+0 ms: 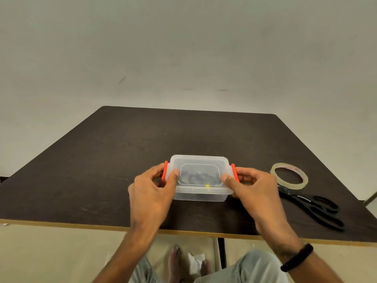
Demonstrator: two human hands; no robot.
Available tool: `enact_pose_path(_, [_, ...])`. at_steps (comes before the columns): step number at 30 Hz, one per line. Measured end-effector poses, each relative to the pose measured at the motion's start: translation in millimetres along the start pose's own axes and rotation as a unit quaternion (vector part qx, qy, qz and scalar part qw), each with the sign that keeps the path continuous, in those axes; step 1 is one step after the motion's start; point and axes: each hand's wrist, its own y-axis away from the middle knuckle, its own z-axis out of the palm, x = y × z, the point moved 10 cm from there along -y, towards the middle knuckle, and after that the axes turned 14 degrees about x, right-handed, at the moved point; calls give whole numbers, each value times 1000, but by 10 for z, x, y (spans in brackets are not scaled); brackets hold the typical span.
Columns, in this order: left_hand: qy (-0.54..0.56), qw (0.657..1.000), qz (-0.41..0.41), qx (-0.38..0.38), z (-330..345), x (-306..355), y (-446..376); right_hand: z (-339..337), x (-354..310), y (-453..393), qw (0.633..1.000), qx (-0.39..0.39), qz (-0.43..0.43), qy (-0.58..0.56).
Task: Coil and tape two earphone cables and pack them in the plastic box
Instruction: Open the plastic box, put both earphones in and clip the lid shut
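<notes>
Table: a dark brown wooden table with a pale edge strip is seen from above, set against a plain wall.
Left hand: the left hand is curled round the left end of the box — its thumb is laid on the lid, its fingers are hooked at the orange left clip.
Box: a clear rectangular plastic box is stood near the table's front edge, between the two hands, with its lid on; dark coiled earphone cables are dimly seen through it.
Right hand: the right hand is clamped on the right end likewise, at the orange right clip; a black band is worn on the wrist.
Tape: a roll of clear tape is laid flat just right of that hand.
Scissors: black-handled scissors are laid beside the roll — nearer the front edge.
</notes>
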Motion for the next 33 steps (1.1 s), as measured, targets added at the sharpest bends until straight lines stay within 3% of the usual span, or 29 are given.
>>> enact_pose_path(6, [11,1000,17,19,41,-70,16,79,-219,59,992,-7,-110,66])
enact_pose_path(12, [25,997,76,-16,204,322,-476,299,-468,-349,994,-33,-105,10])
enact_pose_path(22, [134,981,-28,-140,1122,255,-1894,1101,-1092,-1759,994,-52,-87,-48])
enact_pose_path(33, [-2,982,65,-177,2228,15,-2805,2062,-809,-3024,998,-29,-64,5])
